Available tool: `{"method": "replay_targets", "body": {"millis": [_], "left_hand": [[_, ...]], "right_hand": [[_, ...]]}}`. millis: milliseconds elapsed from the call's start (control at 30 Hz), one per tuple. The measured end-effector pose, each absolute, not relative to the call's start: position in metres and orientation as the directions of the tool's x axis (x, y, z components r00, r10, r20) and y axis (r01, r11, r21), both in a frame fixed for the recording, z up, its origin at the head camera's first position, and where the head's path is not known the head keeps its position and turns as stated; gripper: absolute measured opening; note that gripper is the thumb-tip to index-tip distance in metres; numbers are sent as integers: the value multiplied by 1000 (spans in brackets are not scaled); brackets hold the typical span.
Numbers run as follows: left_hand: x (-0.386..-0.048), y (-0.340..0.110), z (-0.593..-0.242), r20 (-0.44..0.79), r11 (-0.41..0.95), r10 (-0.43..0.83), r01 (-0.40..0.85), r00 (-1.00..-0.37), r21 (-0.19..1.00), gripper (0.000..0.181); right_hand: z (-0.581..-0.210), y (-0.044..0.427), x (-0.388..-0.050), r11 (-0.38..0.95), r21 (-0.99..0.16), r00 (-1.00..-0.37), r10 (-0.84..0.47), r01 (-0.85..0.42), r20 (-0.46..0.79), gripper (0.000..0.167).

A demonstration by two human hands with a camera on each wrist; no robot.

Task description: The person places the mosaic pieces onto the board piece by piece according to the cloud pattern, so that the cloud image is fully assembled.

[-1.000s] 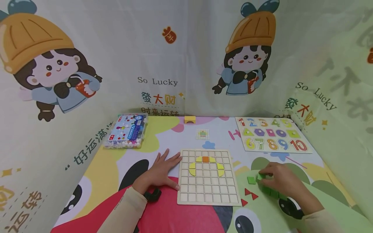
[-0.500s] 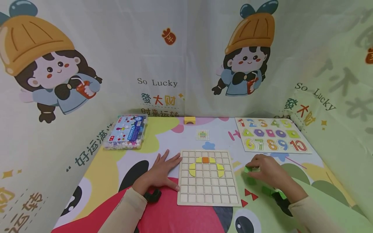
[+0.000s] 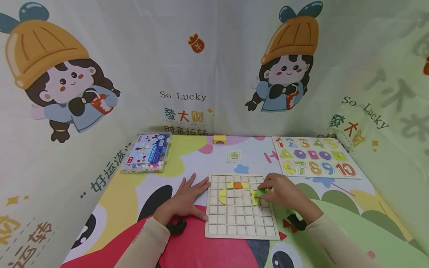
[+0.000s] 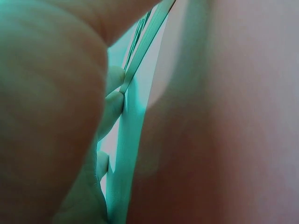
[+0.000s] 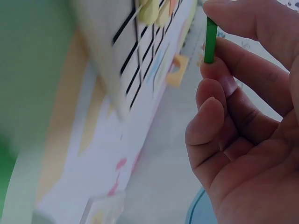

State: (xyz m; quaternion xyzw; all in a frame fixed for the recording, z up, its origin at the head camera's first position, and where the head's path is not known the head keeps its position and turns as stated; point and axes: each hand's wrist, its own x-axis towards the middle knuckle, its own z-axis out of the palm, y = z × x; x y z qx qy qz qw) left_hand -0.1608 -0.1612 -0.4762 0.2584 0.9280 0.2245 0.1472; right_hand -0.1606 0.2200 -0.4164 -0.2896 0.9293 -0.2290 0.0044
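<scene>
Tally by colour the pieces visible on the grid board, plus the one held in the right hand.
Yellow pieces on the grid board: 6
Orange square on the grid board: 1
Green piece in the right hand: 1
Total: 8

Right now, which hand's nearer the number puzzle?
Right: right hand by the near-left corner of the number puzzle; left hand farther off, at the left edge of the grid board.

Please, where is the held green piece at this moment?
In the head view, the green piece is pinched by the right hand over the right side of the grid board, near two yellow pieces.
</scene>
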Motion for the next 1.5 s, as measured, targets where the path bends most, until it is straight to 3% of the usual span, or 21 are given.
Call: {"method": "replay_targets", "body": {"millis": [733,1500], "left_hand": [[-160,-160,-472,-155,768,545,416,-824,487,118],[-159,-160,-472,-161,773,534,402,-830,491,119]], "right_hand": [[-435,134,-181,670,-392,-753,-651,-630,96,20],[-441,127,-181,699,-334,-753,-656,-632,50,26]]}}
